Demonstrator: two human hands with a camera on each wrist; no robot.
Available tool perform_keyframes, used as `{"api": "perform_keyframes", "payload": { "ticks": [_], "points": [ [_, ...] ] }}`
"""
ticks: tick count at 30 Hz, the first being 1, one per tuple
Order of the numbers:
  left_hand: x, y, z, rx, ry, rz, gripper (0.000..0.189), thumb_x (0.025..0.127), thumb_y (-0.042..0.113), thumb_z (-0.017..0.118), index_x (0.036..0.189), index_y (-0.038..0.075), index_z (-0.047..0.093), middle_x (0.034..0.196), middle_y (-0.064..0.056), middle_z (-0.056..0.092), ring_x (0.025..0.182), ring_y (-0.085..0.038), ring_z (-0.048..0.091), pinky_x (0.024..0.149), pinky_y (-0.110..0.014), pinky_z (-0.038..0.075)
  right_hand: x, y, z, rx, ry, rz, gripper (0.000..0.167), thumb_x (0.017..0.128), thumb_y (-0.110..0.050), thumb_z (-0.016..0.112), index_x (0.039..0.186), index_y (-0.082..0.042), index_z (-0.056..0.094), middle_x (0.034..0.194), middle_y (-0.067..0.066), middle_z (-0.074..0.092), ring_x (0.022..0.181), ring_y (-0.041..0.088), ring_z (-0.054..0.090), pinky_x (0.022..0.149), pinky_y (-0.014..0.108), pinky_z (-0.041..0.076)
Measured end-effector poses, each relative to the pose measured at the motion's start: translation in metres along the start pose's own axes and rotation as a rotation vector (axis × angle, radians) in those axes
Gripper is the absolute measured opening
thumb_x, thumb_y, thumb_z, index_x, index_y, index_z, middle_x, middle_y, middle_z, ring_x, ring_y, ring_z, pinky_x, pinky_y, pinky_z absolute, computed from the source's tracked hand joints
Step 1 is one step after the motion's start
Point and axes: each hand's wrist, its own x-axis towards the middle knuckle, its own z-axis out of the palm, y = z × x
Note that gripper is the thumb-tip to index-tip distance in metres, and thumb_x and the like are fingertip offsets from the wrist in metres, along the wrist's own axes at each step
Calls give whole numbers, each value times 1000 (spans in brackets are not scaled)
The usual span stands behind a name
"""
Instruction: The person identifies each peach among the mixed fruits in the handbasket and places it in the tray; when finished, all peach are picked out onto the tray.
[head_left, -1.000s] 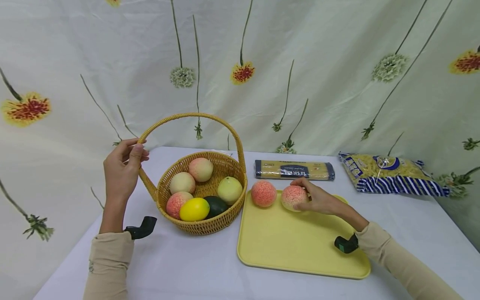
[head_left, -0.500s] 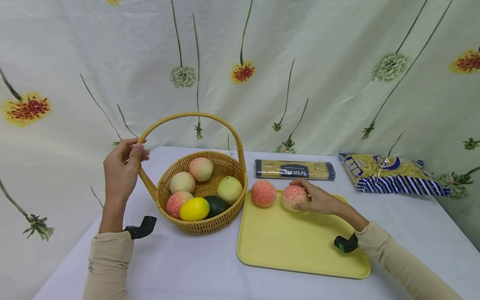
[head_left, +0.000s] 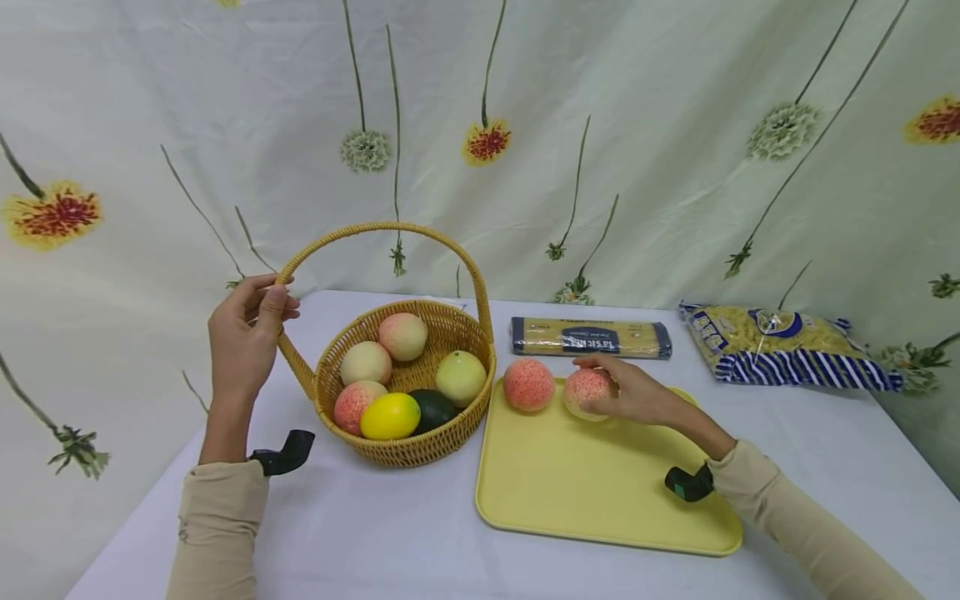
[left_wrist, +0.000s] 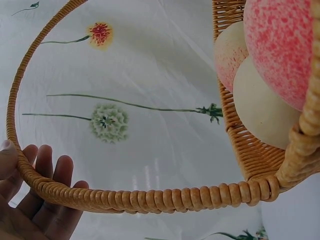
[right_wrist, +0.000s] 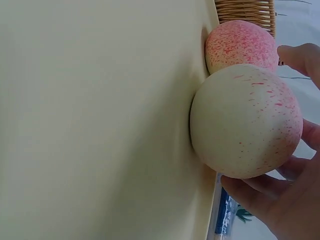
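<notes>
On the left, my left hand (head_left: 247, 329) pinches the arched handle (left_wrist: 150, 200) of a wicker basket (head_left: 408, 450) between thumb and fingers. The basket holds several pink-and-cream peaches (head_left: 402, 337), a yellow lemon (head_left: 390, 417), a dark green avocado (head_left: 432, 412) and a pale green round fruit (head_left: 461, 379). My right hand (head_left: 637, 396) curves its fingers round the right side and top of a peach (right_wrist: 245, 120), which rests on a yellow tray (head_left: 600, 492). Left of it sits a redder peach (head_left: 528, 385). Fingertip contact is partly hidden.
Behind the tray lies a long spaghetti pack (head_left: 591, 338). A bag of pasta (head_left: 787, 346) with a blue-striped edge lies farther right. A white cloth covers the table (head_left: 375, 533), and a flowered curtain (head_left: 660, 167) hangs along the back.
My right hand has shifted slightly left over the peach, its upper finger reaching a little farther across. My left hand and the basket hold still.
</notes>
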Motion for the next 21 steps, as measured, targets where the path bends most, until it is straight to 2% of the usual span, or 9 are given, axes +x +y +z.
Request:
{"api": "perform_keyframes", "payload": {
  "ticks": [8,12,21],
  "points": [
    [0,1,0,2,-2,-6,33,98,29,52,119,5,62,83,11,61,76,-1,62,73,-10,49,3,-12,-5,5,4,2,61,88,-20,70,139,-1,43,140,20,46,126,40,45,101,53,41],
    [0,2,0,5,-4,-8,34,98,30,52,119,5,62,83,11,60,76,-1,62,74,-11,49,5,-18,-7,-11,16,-12,59,88,-20,70,138,-3,44,139,19,46,128,45,42,102,56,39],
    [-1,1,-1,9,-2,-7,34,98,29,52,120,5,62,83,11,60,76,-1,62,73,-10,48,13,-33,-8,-33,25,-56,58,90,-17,68,141,-6,43,141,16,47,131,38,42,106,57,35]
  ]
}}
